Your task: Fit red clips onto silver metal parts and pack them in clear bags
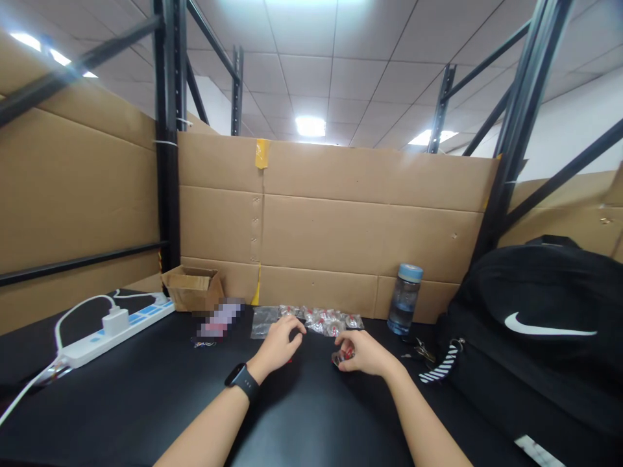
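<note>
My right hand [365,353] pinches a small clear packet with red parts [342,356] between thumb and fingers, just over the black table. What exactly the packet contains is too small to tell. My left hand [278,345], with a dark smartwatch on its wrist, hovers low over the table with its fingers curved and thumb apart. A bit of red [290,360] shows beneath it, mostly hidden. Beyond both hands lies a row of several small clear packets with red bits [321,318]. A flat clear plastic bag [263,320] lies to their left.
A cardboard box [192,292] and a white power strip [121,334] are on the left. At the right stand a water bottle [403,299] and a black backpack [535,324], with keys [425,351] by it. Cardboard panels [321,227] wall off the back.
</note>
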`<state>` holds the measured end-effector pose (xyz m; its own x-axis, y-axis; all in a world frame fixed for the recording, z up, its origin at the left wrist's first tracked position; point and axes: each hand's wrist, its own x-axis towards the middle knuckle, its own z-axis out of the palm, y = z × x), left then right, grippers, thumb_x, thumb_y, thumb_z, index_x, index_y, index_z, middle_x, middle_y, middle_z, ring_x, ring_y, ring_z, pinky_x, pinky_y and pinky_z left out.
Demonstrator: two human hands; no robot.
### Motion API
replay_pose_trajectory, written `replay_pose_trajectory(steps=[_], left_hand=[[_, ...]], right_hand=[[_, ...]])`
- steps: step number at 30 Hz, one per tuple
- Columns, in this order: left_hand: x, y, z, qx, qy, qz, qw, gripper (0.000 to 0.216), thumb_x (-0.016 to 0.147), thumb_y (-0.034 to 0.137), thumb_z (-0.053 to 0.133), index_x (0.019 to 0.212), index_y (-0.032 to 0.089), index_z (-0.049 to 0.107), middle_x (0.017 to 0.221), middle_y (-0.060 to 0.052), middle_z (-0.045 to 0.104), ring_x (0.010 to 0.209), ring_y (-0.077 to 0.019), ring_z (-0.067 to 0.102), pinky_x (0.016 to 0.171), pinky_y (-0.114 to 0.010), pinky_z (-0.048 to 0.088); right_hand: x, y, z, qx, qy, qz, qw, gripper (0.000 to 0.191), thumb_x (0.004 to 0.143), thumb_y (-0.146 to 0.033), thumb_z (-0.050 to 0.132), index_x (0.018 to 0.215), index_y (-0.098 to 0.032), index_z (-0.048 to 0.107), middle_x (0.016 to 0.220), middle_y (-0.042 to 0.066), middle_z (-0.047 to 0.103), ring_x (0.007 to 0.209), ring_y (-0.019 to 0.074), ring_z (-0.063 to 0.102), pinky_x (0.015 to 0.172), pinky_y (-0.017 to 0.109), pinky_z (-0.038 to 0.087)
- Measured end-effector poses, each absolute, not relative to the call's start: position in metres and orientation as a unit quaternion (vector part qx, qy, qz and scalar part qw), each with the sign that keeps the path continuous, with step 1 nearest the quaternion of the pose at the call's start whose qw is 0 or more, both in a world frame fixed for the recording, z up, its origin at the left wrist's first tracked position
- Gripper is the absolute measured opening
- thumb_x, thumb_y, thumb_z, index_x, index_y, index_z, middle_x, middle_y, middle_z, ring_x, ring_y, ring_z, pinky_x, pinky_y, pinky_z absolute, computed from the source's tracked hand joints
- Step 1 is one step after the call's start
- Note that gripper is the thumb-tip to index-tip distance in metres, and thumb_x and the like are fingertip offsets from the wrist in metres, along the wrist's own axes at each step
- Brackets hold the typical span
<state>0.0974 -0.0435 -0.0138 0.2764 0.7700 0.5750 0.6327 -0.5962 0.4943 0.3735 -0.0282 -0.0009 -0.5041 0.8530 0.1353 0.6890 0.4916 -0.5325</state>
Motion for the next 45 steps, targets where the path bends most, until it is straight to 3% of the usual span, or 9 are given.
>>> replay_pose_trajectory(steps=[8,13,16,25,37,41,45], left_hand=[[0.125,-0.067,-0.007,0.821,0.350,0.382,0.241,0.017,0.090,0.028,0.056,0.096,0.019,0.070,0.091,-0.002,0.074,0.084,-0.0165,0.067,0.074,-0.024,0.046],[0.129,-0.065,-0.012,0.785,0.336,0.425,0.301,0.021,0.085,0.035,0.065,0.096,0.017,0.068,0.089,-0.004,0.074,0.080,-0.0172,0.068,0.074,-0.025,0.049],[0.129,-0.061,-0.015,0.759,0.332,0.453,0.328,0.028,0.085,0.039,0.066,0.101,0.016,0.067,0.092,-0.006,0.073,0.082,-0.0178,0.068,0.074,-0.025,0.050],[0.127,-0.053,-0.022,0.721,0.345,0.494,0.343,0.017,0.084,0.032,0.065,0.085,0.015,0.065,0.082,-0.005,0.071,0.077,-0.0168,0.066,0.072,-0.025,0.050],[0.132,-0.048,-0.026,0.688,0.309,0.504,0.420,0.024,0.077,0.033,0.073,0.087,0.016,0.058,0.082,-0.004,0.067,0.078,-0.0159,0.066,0.073,-0.025,0.051],[0.132,-0.049,-0.023,0.693,0.337,0.501,0.394,0.017,0.075,0.025,0.068,0.087,0.014,0.065,0.082,-0.006,0.070,0.076,-0.0168,0.066,0.073,-0.026,0.051],[0.120,-0.051,-0.014,0.761,0.400,0.435,0.267,0.021,0.077,0.022,0.057,0.086,0.015,0.074,0.076,-0.005,0.073,0.069,-0.0162,0.065,0.066,-0.025,0.047]], right_hand=[[0.344,-0.038,0.002,-0.352,-0.779,0.349,0.385,0.048,0.069,-0.037,0.082,0.109,-0.020,0.063,0.107,0.007,0.069,0.084,0.0191,0.069,0.075,0.031,0.058],[0.326,-0.039,-0.003,-0.316,-0.745,0.391,0.439,0.042,0.071,-0.039,0.082,0.103,-0.019,0.065,0.105,0.008,0.069,0.092,0.0220,0.069,0.081,0.035,0.059],[0.323,-0.039,-0.003,-0.308,-0.722,0.427,0.449,0.045,0.065,-0.039,0.086,0.099,-0.019,0.064,0.102,0.007,0.070,0.094,0.0235,0.070,0.086,0.039,0.058],[0.318,-0.041,-0.007,-0.291,-0.698,0.475,0.451,0.050,0.061,-0.036,0.090,0.100,-0.019,0.064,0.101,0.007,0.069,0.091,0.0214,0.070,0.089,0.039,0.057],[0.321,-0.045,0.003,-0.300,-0.746,0.417,0.424,0.041,0.067,-0.042,0.085,0.095,-0.018,0.069,0.095,0.006,0.072,0.089,0.0216,0.069,0.086,0.038,0.057],[0.321,-0.048,0.004,-0.298,-0.738,0.429,0.428,0.039,0.071,-0.044,0.082,0.098,-0.019,0.068,0.097,0.006,0.071,0.091,0.0208,0.068,0.080,0.034,0.057],[0.330,-0.043,0.008,-0.319,-0.756,0.368,0.438,0.039,0.071,-0.043,0.080,0.099,-0.018,0.068,0.100,0.007,0.071,0.090,0.0209,0.067,0.075,0.031,0.056]])
